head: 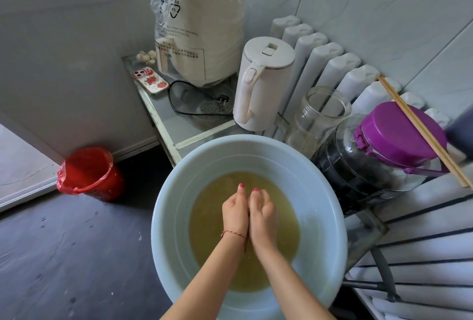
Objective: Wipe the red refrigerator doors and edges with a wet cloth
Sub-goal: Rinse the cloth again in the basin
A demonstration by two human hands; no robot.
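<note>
A pale blue basin [179, 191] holds murky yellowish water [212, 220]. My left hand [234, 211] and my right hand [263, 213] sit pressed side by side at the water's surface in the middle of the basin, thumbs pointing forward. Their fingers turn down into the water and are hidden. No cloth shows, and no red refrigerator is in view.
Behind the basin a low glass-topped table [163, 120] carries a bagged white appliance [199, 25], a white kettle [261, 84], a phone [151, 80] and a black cord. On the right stand a glass jar [317, 117], a purple-lidded jar [399, 132] with chopsticks, and a radiator [332, 63]. A red bin [89, 173] is on the floor at left.
</note>
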